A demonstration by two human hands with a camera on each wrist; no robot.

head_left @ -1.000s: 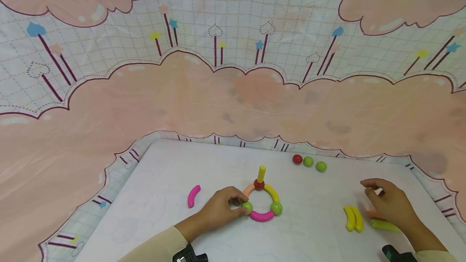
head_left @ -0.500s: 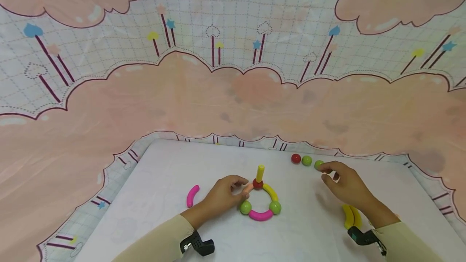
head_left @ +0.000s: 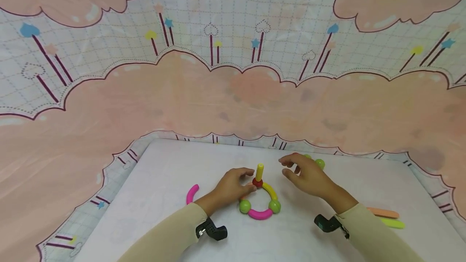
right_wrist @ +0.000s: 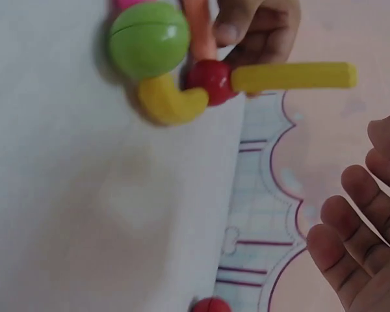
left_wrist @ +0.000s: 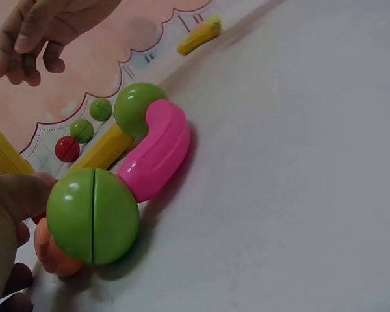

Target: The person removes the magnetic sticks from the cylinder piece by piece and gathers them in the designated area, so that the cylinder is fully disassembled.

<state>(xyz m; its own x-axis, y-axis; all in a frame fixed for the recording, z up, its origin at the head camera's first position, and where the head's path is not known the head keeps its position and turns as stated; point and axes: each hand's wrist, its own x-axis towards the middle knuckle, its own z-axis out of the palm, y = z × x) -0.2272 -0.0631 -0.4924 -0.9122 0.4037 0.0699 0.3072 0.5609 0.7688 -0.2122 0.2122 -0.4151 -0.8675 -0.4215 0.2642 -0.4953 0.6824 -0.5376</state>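
Observation:
On the white tabletop [head_left: 225,237] stands a ring of toy balls and curved rods. It has two green balls [head_left: 274,206], a pink curved rod [head_left: 260,214], a yellow curved rod [head_left: 270,191], an orange curved rod [right_wrist: 199,29] and a red ball [right_wrist: 211,81]. From the red ball a straight yellow rod [head_left: 259,172] sticks up. My left hand [head_left: 233,185] is at the ring's upper left, thumb against or close beside the orange rod and red ball, fingers loosely bent. To the right of the ring hovers my right hand [head_left: 309,177], holding nothing, fingers apart.
A loose red ball [left_wrist: 67,149] and two loose green balls [head_left: 320,163] lie at the back edge, partly behind my right hand. A pink curved rod [head_left: 192,194] lies left. Orange [head_left: 386,212] and lime [head_left: 394,223] straight rods lie right, by my right sleeve.
My right hand has swept left from the rods at the right, past the loose balls, towards the ring. My left hand has slid up from the left green ball towards the red ball.

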